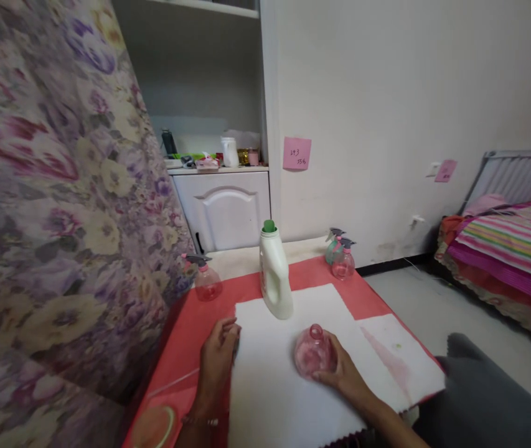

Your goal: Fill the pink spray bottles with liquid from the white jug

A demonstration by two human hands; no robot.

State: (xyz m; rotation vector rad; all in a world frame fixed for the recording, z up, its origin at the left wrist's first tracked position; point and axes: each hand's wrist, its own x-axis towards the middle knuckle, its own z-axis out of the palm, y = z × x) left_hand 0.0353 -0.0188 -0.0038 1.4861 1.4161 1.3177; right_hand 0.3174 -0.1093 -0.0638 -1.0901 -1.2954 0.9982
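Note:
My right hand (336, 368) is wrapped round the side of a clear pink spray bottle (310, 354). The bottle has no spray head on, and its round open neck faces up above the white sheet (265, 386). My left hand (221, 348) rests at the sheet's left edge, its fingers loosely bent and apart, with nothing visible in them. Beyond both hands a pale detergent jug (278, 280) stands upright, a green cap or spout (269, 226) at its mouth. To the left stands another pink spray bottle (208, 281) with its dark trigger head on.
Back right on the red table (312, 270) are a pink spray bottle (343, 266) and a green one (332, 250). A round lid-like object (154, 427) lies front left. A stained white cloth (400, 354) covers the right side. A floral curtain (73, 205) hangs along the left.

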